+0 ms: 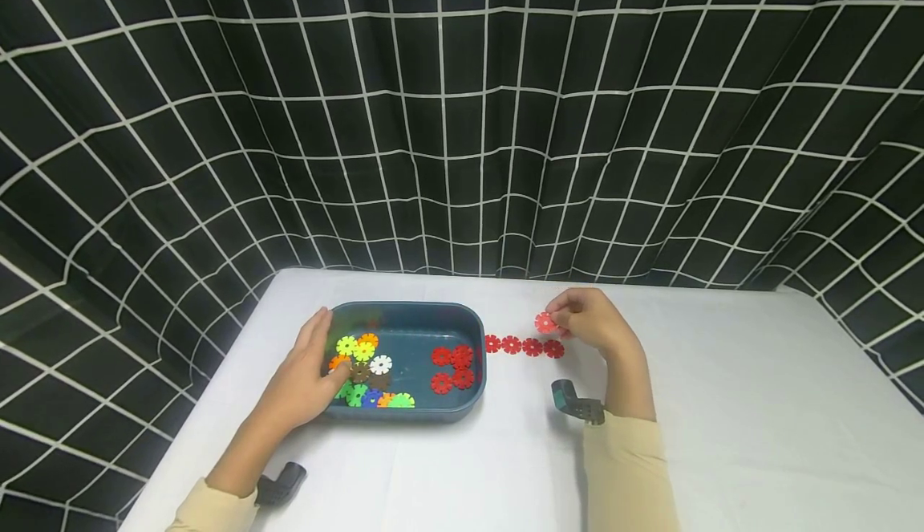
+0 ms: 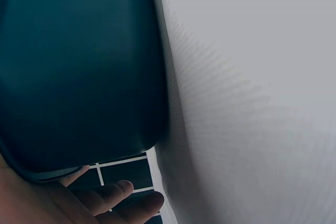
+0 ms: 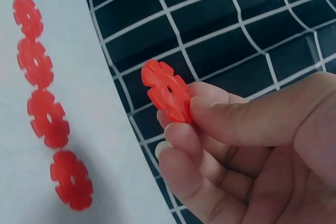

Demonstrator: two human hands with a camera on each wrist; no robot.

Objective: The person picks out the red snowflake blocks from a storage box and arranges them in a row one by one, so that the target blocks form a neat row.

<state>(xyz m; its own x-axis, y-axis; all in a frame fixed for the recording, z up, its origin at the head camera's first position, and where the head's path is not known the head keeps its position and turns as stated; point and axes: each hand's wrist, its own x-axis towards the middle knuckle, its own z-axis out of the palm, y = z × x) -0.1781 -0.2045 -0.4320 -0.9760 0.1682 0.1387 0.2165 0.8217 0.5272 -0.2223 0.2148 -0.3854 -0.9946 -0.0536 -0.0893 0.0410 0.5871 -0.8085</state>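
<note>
My right hand point(image 1: 592, 323) pinches a red snowflake disc point(image 3: 167, 92), a flat notched plastic piece with a centre hole, between thumb and fingertips. In the head view, another bit of red shows just under those fingers. The held disc is raised near a row of several red snowflake discs point(image 1: 532, 347) laid on the white cloth. At the left end of a dark teal bin point(image 1: 404, 416), my left hand point(image 1: 306, 375) rests over the rim. Its thumb reaches inside while the other fingers extend loosely along the outside, as the left wrist view shows.
Inside the bin, red discs point(image 1: 442, 383) lie at the right; yellow, orange, brown, white, green and blue discs point(image 1: 361, 371) crowd the left. A white cloth point(image 1: 736, 387) covers the table. Behind it hangs a black curtain point(image 1: 462, 131) with a white grid. Each wrist wears a dark device point(image 1: 573, 402).
</note>
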